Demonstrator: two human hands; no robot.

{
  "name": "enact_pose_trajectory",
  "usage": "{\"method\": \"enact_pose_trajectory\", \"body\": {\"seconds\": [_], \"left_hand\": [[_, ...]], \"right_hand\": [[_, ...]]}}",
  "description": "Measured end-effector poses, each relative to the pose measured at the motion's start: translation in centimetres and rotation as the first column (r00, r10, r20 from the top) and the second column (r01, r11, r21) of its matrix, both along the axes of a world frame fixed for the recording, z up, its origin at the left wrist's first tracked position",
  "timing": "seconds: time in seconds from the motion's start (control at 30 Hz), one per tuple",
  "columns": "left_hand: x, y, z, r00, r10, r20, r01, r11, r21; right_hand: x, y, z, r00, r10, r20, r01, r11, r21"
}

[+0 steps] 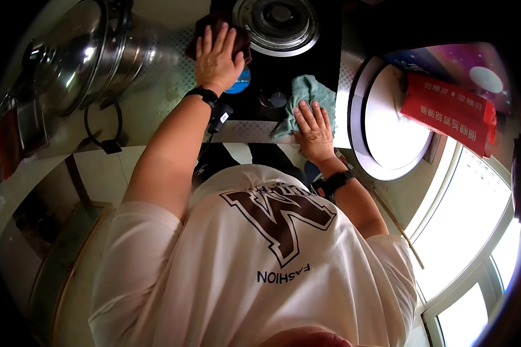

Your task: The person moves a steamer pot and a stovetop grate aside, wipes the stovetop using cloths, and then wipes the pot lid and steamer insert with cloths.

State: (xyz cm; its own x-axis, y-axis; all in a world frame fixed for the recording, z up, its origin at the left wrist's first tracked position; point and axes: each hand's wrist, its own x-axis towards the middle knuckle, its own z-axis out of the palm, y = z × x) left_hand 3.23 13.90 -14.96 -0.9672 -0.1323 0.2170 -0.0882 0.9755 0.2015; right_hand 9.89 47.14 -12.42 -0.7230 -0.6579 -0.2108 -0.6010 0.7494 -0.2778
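On the left, my left hand (pixel 217 61) lies flat with its fingers spread on a dark brown cloth (pixel 239 41), at the left edge of the black stove top (pixel 272 66). My right hand (pixel 314 130) rests with fingers stretched out on a crumpled green cloth (pixel 311 88), at the stove's front right. A metal burner (pixel 281 17) sits beyond the hands. Between them are a round blue sticker (pixel 239 81), partly behind the left hand, and a dark knob (pixel 273 98). Neither hand is closed around its cloth.
Shiny metal pots (pixel 78 63) and a black ring stand (pixel 105 124) occupy the left counter. To the right are a round white lid or plate (pixel 391 127) with a dark rim and a red package (pixel 448 113). A small black device (pixel 220 118) lies near the stove's front edge.
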Motion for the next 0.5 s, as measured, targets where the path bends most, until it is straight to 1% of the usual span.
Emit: {"method": "enact_pose_trajectory", "body": {"seconds": [0.03, 0.07, 0.1, 0.17, 0.23, 0.3, 0.37, 0.4, 0.43, 0.5], "left_hand": [[0.0, 0.1, 0.6, 0.998, -0.056, 0.027, 0.057, 0.997, -0.048], [0.2, 0.2, 0.4, 0.992, -0.129, 0.013, 0.130, 0.991, -0.016], [0.4, 0.0, 0.1, 0.979, -0.205, -0.003, 0.205, 0.979, 0.009], [1.9, 0.6, 1.4, 0.948, -0.311, 0.067, 0.311, 0.950, 0.020], [4.9, 1.3, 2.3, 0.857, -0.502, 0.114, 0.500, 0.865, 0.050], [8.4, 1.4, 1.7, 0.769, -0.628, 0.119, 0.613, 0.777, 0.144], [11.1, -0.8, 1.8, 0.671, -0.733, 0.112, 0.703, 0.677, 0.218], [12.3, -2.5, 2.1, 0.629, -0.765, 0.135, 0.735, 0.642, 0.217], [13.4, -4.6, 2.4, 0.618, -0.776, 0.129, 0.739, 0.629, 0.240], [15.1, -9.5, 2.4, 0.641, -0.746, 0.180, 0.716, 0.666, 0.208]], "right_hand": [[0.5, -0.1, -0.3, 0.999, -0.035, -0.006, 0.035, 0.999, 0.001], [0.8, -0.5, -0.6, 0.998, -0.065, -0.025, 0.064, 0.997, -0.031], [1.3, -1.1, -0.5, 0.993, -0.119, -0.009, 0.118, 0.992, -0.054], [2.6, -2.7, -1.2, 0.976, -0.207, -0.073, 0.206, 0.978, -0.031], [3.5, -4.0, -1.5, 0.958, -0.271, -0.091, 0.266, 0.962, -0.067], [4.3, -5.1, -1.5, 0.949, -0.301, -0.090, 0.296, 0.953, -0.060], [5.4, -6.1, -1.5, 0.943, -0.318, -0.099, 0.312, 0.947, -0.072], [5.9, -6.5, -1.2, 0.946, -0.316, -0.076, 0.312, 0.948, -0.058], [6.5, -6.9, -1.1, 0.948, -0.314, -0.054, 0.312, 0.949, -0.041], [7.7, -8.2, -0.8, 0.943, -0.327, -0.053, 0.326, 0.945, -0.038]]}}
